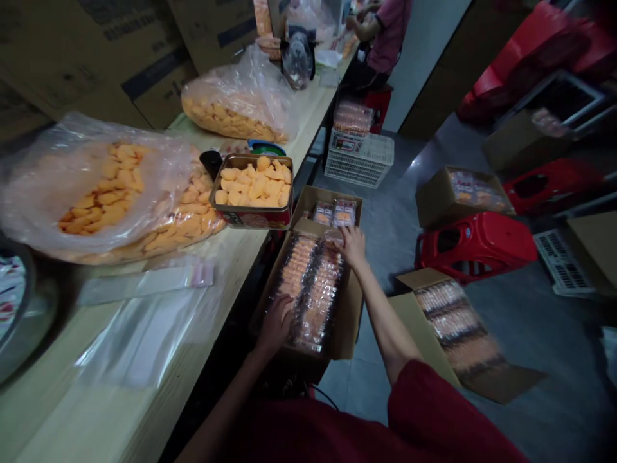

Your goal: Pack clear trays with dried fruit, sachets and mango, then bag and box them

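Observation:
Two long rows of clear-wrapped snack packets stand on edge in an open cardboard box below the table edge. My left hand rests at the near left side of the rows, its fingers apart and touching the packets. At the far end of the right-hand row is my right hand, fingers spread and slightly bent against the packets. Its fingertips are partly blurred, and I see nothing lifted in either hand. Just beyond, a second box holds flat-lying packets.
On the wooden table are a tin of orange snack pieces, two large plastic bags of them and clear empty pouches. Right of me are a packet-filled carton and a red stool. A person works farther back.

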The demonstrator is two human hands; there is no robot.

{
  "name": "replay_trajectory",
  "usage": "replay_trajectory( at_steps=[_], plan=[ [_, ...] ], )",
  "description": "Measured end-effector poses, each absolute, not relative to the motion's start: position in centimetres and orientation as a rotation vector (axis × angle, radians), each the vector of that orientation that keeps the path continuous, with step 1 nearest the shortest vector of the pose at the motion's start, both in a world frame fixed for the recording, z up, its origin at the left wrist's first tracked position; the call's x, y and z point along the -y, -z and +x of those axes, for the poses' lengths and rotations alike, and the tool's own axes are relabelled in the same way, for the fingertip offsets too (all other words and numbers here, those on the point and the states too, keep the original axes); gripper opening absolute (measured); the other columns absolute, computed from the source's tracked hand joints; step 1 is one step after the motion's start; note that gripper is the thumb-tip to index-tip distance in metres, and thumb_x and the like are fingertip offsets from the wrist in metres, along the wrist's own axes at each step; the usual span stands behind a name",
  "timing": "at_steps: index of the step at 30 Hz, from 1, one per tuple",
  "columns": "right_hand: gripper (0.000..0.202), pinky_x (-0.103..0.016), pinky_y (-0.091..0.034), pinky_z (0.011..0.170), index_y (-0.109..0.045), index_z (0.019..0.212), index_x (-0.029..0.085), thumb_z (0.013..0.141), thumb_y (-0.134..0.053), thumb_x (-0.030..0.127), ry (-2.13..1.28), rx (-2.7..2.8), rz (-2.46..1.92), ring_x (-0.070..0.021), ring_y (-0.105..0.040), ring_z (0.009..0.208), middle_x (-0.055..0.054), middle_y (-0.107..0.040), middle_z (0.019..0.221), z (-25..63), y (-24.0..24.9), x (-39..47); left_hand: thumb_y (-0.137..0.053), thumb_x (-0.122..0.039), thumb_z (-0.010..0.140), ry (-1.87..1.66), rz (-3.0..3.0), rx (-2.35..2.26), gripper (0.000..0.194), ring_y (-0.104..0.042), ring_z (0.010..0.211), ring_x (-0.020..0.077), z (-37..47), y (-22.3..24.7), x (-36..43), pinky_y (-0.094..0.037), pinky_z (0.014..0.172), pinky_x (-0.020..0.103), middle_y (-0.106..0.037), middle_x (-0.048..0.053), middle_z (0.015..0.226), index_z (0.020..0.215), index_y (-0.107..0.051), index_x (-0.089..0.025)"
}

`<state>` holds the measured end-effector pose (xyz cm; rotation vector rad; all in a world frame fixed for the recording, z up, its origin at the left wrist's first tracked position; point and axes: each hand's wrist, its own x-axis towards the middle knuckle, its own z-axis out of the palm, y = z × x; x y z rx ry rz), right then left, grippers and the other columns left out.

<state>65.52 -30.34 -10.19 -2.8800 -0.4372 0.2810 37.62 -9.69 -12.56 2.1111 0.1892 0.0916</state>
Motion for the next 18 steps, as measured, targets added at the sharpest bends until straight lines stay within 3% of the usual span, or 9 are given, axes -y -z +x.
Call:
replay_trajectory(
  at_steps=[3,6,9,18],
  plan=[
    [0.048,-0.043,-0.037,0.112,-0.057,0.141,0.015,0.1,-0.058,0.039,-0.476,0.557,-2.951,-0.0312,-0.053,0.132,-0.021,-0.063,0.136,67.9,9.2,29.7,-0.05,-0.035,0.093,0.005,2.038,-0.379,0.031,-0.068,0.116,0.0257,33.1,13.3,8.3,-0.054,0.104,0.045,-0.07,0.011,0.123,0.116,-0.066,-0.022],
    [0.034,-0.042,-0.047,0.103,-0.066,0.126,0.016,0.099,-0.063,0.037,-0.623,0.583,-2.99,-0.0262,-0.063,0.119,-0.014,-0.069,0.124,68.6,10.2,28.9,-0.052,-0.039,0.091,0.063,1.963,-0.494,0.032,-0.072,0.106,0.0257,30.2,13.7,7.8,-0.057,0.098,0.043,-0.074,0.01,0.116,0.114,-0.067,-0.022],
    [0.032,-0.046,-0.054,0.099,-0.065,0.123,0.017,0.099,-0.063,0.039,-0.674,0.567,-3.034,-0.0227,-0.065,0.113,-0.009,-0.066,0.126,68.3,11.8,28.4,-0.052,-0.042,0.089,0.08,1.94,-0.566,0.033,-0.073,0.103,0.0268,28.2,13.9,7.2,-0.057,0.097,0.044,-0.076,0.01,0.109,0.109,-0.068,-0.02],
    [0.034,-0.042,-0.059,0.091,-0.063,0.125,0.016,0.099,-0.065,0.037,-0.621,0.49,-3.051,-0.0214,-0.067,0.106,-0.009,-0.065,0.125,69.2,14.0,26.5,-0.05,-0.042,0.087,0.049,2.029,-0.665,0.031,-0.074,0.102,0.0275,24.9,14.1,4.8,-0.057,0.096,0.045,-0.077,0.009,0.106,0.101,-0.07,-0.023]
  ],
)
